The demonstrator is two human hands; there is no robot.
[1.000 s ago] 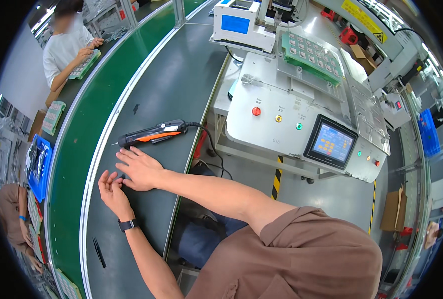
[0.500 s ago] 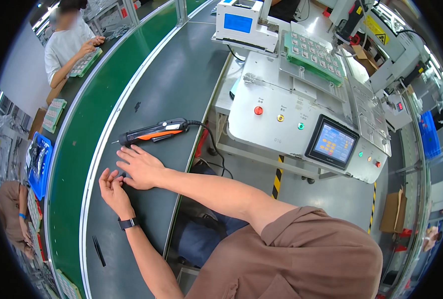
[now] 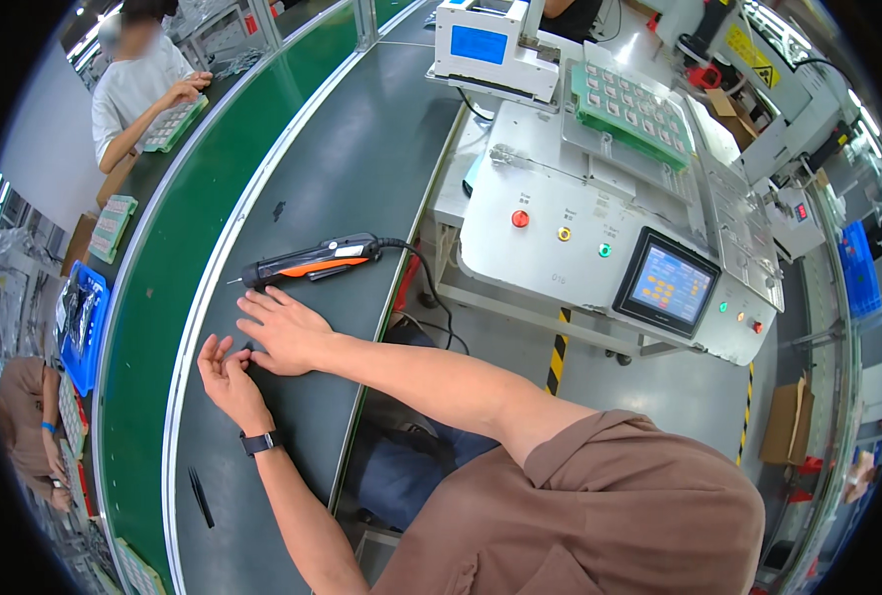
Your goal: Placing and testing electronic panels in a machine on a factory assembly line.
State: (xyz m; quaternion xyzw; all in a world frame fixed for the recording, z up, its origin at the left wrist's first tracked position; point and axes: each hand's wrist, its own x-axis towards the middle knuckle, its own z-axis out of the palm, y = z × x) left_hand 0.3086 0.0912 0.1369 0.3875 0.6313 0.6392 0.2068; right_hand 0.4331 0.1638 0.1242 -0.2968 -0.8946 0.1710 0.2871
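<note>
My right hand [image 3: 287, 334] lies palm down on the dark work surface [image 3: 292, 416], fingers stretched and spread. Just left of it, my left hand [image 3: 231, 379] rests half turned up, its fingers loosely curled and apart, with a dark watch on the wrist. Between the two hands a small dark piece [image 3: 248, 348] shows partly; its kind is too small to tell. A black and orange electric screwdriver [image 3: 312, 262] lies beyond my right fingertips, its bit pointing left. Black tweezers [image 3: 201, 498] lie on the surface nearer to me, left of my forearm.
Another small dark piece [image 3: 279, 210] lies beyond the screwdriver. A green conveyor belt [image 3: 138, 397] curves along the left, with a blue bin [image 3: 84, 327] past it. At right stands a machine with a touchscreen [image 3: 667, 282] and a green tray [image 3: 631, 117]. Co-workers sit across the belt.
The whole view has shifted slightly. My right hand has drawn back a little from the screwdriver; my left hand stays nearly in place.
</note>
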